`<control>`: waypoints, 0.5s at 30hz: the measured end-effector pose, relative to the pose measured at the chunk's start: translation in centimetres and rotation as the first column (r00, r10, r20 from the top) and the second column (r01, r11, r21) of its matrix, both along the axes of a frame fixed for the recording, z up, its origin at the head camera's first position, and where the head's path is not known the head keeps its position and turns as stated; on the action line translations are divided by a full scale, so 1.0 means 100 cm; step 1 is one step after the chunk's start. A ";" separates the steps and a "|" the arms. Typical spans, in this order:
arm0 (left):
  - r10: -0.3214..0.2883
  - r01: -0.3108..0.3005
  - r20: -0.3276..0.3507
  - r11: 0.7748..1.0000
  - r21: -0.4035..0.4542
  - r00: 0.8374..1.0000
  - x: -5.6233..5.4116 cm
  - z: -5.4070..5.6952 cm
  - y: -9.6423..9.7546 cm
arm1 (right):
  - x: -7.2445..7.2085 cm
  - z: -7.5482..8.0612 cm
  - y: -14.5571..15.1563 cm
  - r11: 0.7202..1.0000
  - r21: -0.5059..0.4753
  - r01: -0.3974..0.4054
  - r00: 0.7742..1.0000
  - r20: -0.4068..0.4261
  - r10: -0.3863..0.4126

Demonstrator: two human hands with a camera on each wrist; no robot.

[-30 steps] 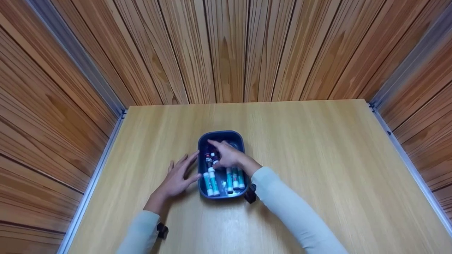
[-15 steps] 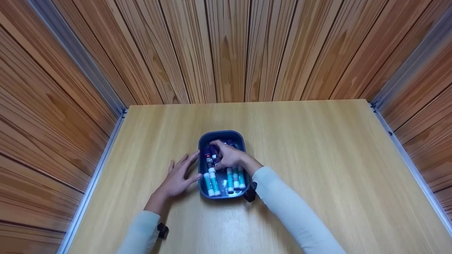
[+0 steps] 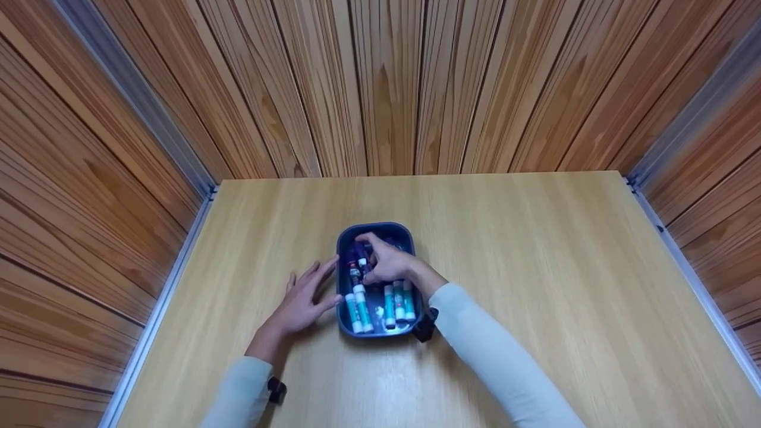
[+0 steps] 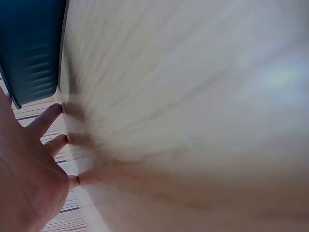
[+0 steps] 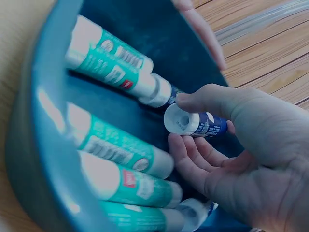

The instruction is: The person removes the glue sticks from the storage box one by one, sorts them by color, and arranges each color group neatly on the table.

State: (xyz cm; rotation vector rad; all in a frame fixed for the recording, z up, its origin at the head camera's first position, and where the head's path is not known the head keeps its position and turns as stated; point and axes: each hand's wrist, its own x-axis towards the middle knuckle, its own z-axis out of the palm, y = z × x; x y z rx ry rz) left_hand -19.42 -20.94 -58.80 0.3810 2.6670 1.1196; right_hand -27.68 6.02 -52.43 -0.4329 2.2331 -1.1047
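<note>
A dark blue bin [image 3: 380,334] stands on the table with several glue sticks lying inside. Reaching into it, my right hand [image 3: 389,261] grips a dark blue glue stick [image 5: 210,124] with a white end, thumb on one side and fingers on the other in the right wrist view. Teal-and-white glue sticks [image 5: 118,145] lie at the near end of the bin, in a left and a right group. My left hand [image 3: 300,303] is spread beside the bin's left wall, a fingertip and the thumb at its rim. In the left wrist view other fingertips [image 4: 58,140] rest on the table.
Further dark blue glue sticks [image 3: 355,273] lie toward the bin's far left, partly hidden by my right hand. Wood-plank walls [image 3: 386,89] with grey metal corner rails [image 3: 157,119] enclose the wooden table [image 3: 523,249] at the back and sides.
My right hand's fingers have drawn in from a stretched pose and now hold a dark blue glue stick. The left hand stays in place beside the bin.
</note>
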 end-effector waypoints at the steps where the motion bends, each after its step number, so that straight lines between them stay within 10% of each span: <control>1: 0.004 -0.004 0.001 1.000 -0.002 1.000 0.001 0.000 0.000 | 0.000 0.001 -0.001 1.000 -0.006 -0.002 1.000 -0.017 0.002; 15: -0.003 0.004 0.025 1.000 -0.007 1.000 0.001 0.003 0.000 | 0.007 0.020 0.010 0.999 -0.033 -0.027 0.996 -0.090 0.024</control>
